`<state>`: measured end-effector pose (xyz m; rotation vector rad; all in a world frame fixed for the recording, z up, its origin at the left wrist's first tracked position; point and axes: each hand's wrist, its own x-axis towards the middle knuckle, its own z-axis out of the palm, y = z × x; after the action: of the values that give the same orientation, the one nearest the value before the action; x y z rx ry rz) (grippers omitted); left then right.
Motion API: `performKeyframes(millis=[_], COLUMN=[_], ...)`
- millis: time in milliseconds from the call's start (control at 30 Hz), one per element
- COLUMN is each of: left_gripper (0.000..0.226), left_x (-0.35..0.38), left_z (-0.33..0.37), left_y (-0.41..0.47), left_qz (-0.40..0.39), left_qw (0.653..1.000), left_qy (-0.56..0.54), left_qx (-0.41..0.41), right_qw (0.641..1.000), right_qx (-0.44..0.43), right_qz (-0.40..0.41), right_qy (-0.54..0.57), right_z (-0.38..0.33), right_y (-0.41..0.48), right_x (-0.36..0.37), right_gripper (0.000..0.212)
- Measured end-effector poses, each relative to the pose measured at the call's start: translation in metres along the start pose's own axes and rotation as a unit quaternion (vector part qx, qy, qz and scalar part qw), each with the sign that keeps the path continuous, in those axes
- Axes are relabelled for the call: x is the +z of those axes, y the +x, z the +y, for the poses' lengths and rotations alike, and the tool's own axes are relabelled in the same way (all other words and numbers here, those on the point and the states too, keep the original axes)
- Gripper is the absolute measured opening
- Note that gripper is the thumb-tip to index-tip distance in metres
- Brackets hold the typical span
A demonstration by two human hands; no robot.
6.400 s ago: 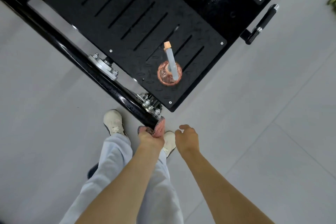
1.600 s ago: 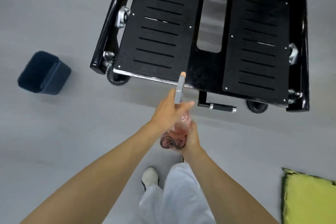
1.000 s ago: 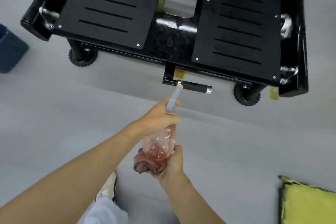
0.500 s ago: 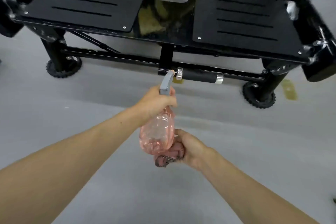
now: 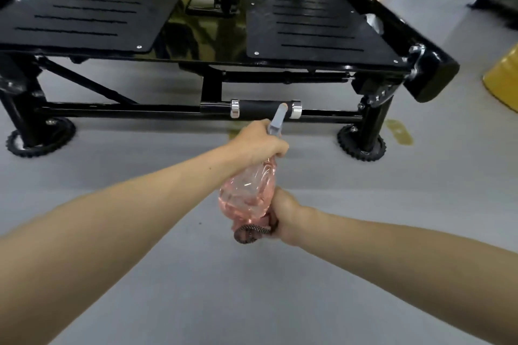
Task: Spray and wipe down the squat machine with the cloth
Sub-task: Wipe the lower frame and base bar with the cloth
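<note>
My left grip (image 5: pixel 259 143) was closed round the neck of the pink spray bottle (image 5: pixel 246 193), tilting it forward so that the grey nozzle (image 5: pixel 279 115) aimed at the padded handle (image 5: pixel 263 109) low on the front of the squat machine (image 5: pixel 431 73). From where I looked, the nozzle tip overlapped the handle, but I could not tell how near it truly was. Nor could I see whether a finger lay on the trigger.

My right grip (image 5: pixel 284 214) was clenched on the bunched cloth (image 5: pixel 252 232) and sat against the bottle's base. I judged this did two jobs: it steadied the bottle against the squeeze, and it had the cloth ready to go straight onto the handle once wet.

The machine stood on the grey floor (image 5: pixel 224 302) ahead of me, with its two slotted footplates (image 5: pixel 308 22) above the handle. I saw no mist or wet patch, so I took the step in hand to be spraying the handle, with its wiping not yet done.
</note>
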<state>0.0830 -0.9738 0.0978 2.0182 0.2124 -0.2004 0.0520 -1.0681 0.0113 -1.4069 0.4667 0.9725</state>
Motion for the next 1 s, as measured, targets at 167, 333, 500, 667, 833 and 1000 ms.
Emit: performKeyframes(millis=[167, 333, 500, 667, 833, 1000], left_gripper=[0.013, 0.02, 0.015, 0.022, 0.012, 0.021], left_x=[0.014, 0.029, 0.026, 0.009, -0.022, -0.057], left_z=[0.018, 0.017, 0.008, -0.002, -0.02, -0.035], left_y=[0.008, 0.012, 0.019, 0.016, 0.006, -0.008], left_qz=[-0.02, -0.028, -0.024, 0.01, 0.062, 0.068], left_qw=[0.999, 0.997, 0.997, 0.998, 0.995, 0.993], left_qy=[0.019, 0.034, 0.003, -0.044, -0.022, -0.048], left_qx=[-0.035, -0.057, -0.067, -0.05, -0.074, -0.087], right_qw=[0.998, 0.996, 0.995, 0.991, 0.996, 0.998], right_qx=[-0.031, -0.039, -0.048, -0.073, -0.045, -0.034], right_qz=[0.034, 0.055, 0.084, 0.112, 0.072, 0.004], right_qy=[0.049, 0.057, 0.018, -0.023, -0.025, -0.045], right_z=[-0.005, -0.001, 0.002, -0.002, 0.003, 0.011], right_y=[-0.016, -0.027, -0.019, -0.016, -0.006, -0.002], right_x=[-0.018, -0.026, -0.026, -0.017, 0.007, 0.04], right_gripper=[0.05, 0.052, 0.06, 0.061, 0.069, 0.078])
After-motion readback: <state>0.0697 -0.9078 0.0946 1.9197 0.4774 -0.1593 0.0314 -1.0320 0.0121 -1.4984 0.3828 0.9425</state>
